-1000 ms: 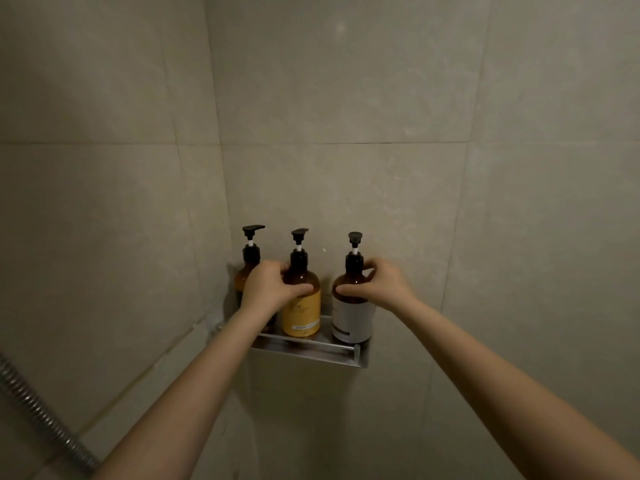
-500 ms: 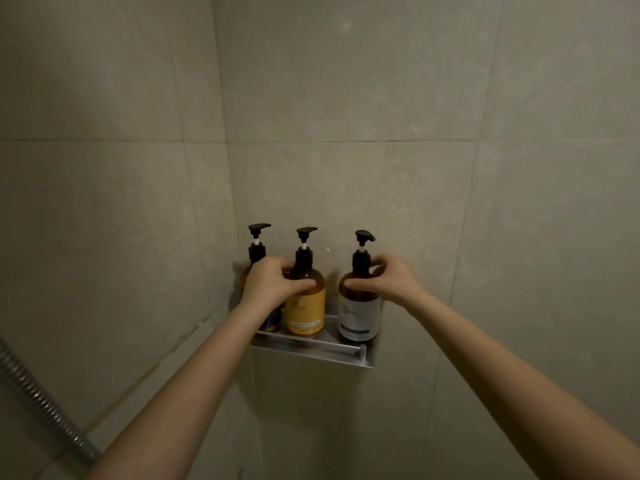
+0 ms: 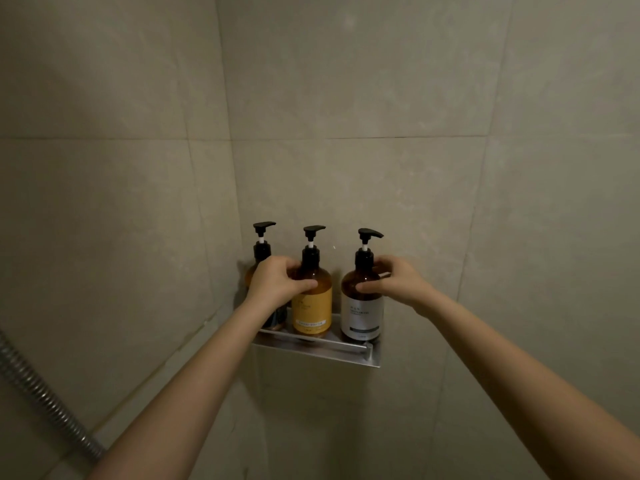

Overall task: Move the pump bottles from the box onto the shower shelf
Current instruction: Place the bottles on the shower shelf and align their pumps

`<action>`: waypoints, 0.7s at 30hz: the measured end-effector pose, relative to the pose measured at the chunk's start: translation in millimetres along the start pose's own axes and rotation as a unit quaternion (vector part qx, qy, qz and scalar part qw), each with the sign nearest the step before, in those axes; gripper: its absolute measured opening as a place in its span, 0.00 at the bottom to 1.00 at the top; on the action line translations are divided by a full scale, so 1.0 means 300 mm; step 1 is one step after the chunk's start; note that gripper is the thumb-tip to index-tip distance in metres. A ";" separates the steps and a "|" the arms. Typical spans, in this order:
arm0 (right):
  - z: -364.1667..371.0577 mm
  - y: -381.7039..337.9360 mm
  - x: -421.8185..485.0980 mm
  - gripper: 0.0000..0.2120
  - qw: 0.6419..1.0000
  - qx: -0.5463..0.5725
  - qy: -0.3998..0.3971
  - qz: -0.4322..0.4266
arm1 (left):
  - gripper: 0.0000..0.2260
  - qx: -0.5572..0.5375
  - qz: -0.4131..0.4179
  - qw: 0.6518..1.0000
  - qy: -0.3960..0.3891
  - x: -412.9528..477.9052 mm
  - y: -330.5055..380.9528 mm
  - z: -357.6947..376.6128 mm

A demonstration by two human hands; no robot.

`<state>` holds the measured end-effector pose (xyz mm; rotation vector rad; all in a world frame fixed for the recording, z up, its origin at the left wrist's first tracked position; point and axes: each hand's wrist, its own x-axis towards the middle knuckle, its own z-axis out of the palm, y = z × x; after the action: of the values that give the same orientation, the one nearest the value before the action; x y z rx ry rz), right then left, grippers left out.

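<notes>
Three amber pump bottles stand upright in a row on the metal shelf (image 3: 346, 355), fixed to the tiled wall (image 3: 381, 98) near the corner. Left hand (image 3: 277, 285) grips the shoulder of the yellow-label bottle (image 3: 313, 306), thumb across its front; it partly hides the left bottle (image 3: 261, 251) behind. Right hand (image 3: 398, 282) pinches the white-label bottle (image 3: 362, 306) at its neck and shoulder. Shower hose (image 3: 45, 400) runs lower left.
</notes>
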<state>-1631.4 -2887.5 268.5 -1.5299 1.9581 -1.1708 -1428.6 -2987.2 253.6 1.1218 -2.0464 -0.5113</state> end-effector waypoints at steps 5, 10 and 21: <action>0.008 -0.009 -0.011 0.26 1.000 -0.002 0.013 -0.004 | 0.20 -0.003 0.003 1.000 -0.008 -0.010 0.006 0.005; 0.012 -0.010 -0.017 0.27 1.000 0.012 0.014 0.003 | 0.18 -0.049 0.029 0.982 0.178 -0.090 0.013 -0.040; 0.020 0.031 -0.003 0.28 0.999 0.039 0.029 -0.005 | 0.34 -0.004 -0.108 0.990 0.094 -0.012 -0.135 -0.123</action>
<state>-1632.2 -2888.3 257.4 -1.4818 1.9199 -1.2945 -1377.2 -3005.9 250.3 1.3427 -1.7701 -0.4985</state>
